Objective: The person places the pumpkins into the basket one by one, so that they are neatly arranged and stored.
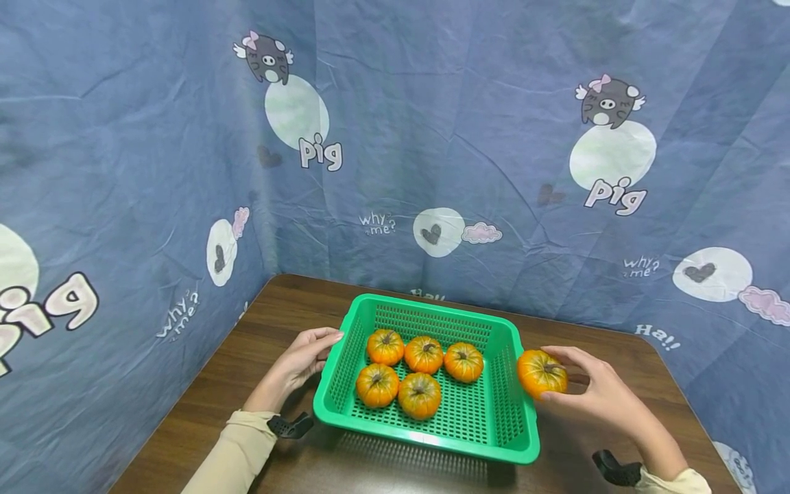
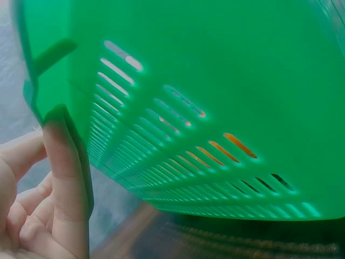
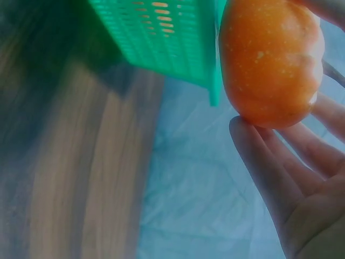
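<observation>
A green plastic basket (image 1: 432, 437) with slotted walls holds several small orange pumpkins (image 1: 420, 396), grouped toward its left and middle. My left hand (image 1: 304, 357) grips the basket's left rim; the left wrist view shows a finger (image 2: 63, 178) along the rim beside the slotted wall. Just outside the right rim, my right hand (image 1: 595, 387) holds another orange pumpkin (image 1: 537, 374) between thumb and fingers, its stem facing the palm side. Seen from the right wrist, this pumpkin (image 3: 272, 65) is close beside the basket wall (image 3: 167, 38).
Under the basket is a dark brown wooden table (image 1: 296, 302). Blue cloth (image 1: 432, 137) printed with pigs and words hangs behind the table and along its left side. Black straps (image 1: 290, 426) circle both wrists.
</observation>
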`<state>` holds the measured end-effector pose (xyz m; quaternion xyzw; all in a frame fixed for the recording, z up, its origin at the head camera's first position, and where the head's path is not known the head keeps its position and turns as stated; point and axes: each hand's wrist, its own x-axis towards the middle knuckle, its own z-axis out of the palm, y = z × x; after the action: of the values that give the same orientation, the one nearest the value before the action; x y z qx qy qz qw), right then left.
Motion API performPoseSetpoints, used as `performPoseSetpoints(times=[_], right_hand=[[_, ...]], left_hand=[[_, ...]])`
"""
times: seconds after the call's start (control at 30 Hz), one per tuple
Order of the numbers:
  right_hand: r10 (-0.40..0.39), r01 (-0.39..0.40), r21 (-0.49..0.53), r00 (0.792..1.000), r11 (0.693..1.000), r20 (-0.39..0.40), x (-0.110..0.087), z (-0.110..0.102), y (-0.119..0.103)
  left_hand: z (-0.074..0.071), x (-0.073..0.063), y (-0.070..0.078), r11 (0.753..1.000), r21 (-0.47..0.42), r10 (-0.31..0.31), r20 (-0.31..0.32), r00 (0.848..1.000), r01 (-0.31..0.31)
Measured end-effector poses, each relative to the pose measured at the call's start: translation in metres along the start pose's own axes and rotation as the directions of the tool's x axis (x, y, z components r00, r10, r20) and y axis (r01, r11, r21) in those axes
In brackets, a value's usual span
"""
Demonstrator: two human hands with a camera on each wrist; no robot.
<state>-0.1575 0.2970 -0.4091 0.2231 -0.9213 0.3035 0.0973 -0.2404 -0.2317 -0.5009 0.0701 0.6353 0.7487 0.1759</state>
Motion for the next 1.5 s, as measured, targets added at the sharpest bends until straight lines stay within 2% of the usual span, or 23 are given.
performPoseSetpoints(times=[0.3,0.63,0.77,0.87,1.1,1.3,1.5], right_hand=[[-0.062,0.061,0.022,0.997,0.998,0.036,0.014,0.007,-0.005],[-0.050,0.044,0.051,0.990,0.998,0.130,0.028,0.015,-0.015],[-0.087,0.086,0.016,0.985,0.996,0.152,0.034,0.019,-0.018],[-0.100,0.104,-0.012,0.977,0.995,0.186,0.038,0.021,-0.022],[-0.081,0.088,-0.013,0.953,0.996,0.291,0.050,0.025,-0.031],[-0.083,0.119,-0.089,0.940,0.989,0.331,0.056,0.031,-0.035],[-0.086,0.139,-0.109,0.916,0.984,0.392,0.062,0.038,-0.040]], left_hand=[[-0.001,0.000,-0.001,1.000,-0.005,0.010,0.011,1.000,-0.010],[-0.001,0.000,0.000,1.000,-0.006,0.006,0.011,1.000,-0.006],[-0.001,0.000,0.000,1.000,-0.009,0.009,0.011,1.000,-0.009],[0.000,0.000,0.000,1.000,-0.009,0.009,0.008,1.000,-0.009],[0.001,0.000,0.001,1.000,-0.010,0.010,0.010,1.000,-0.010],[0.000,0.000,0.000,1.000,-0.010,0.010,0.013,1.000,-0.010],[0.000,0.000,0.000,1.000,-0.013,0.013,0.021,1.000,-0.013]])
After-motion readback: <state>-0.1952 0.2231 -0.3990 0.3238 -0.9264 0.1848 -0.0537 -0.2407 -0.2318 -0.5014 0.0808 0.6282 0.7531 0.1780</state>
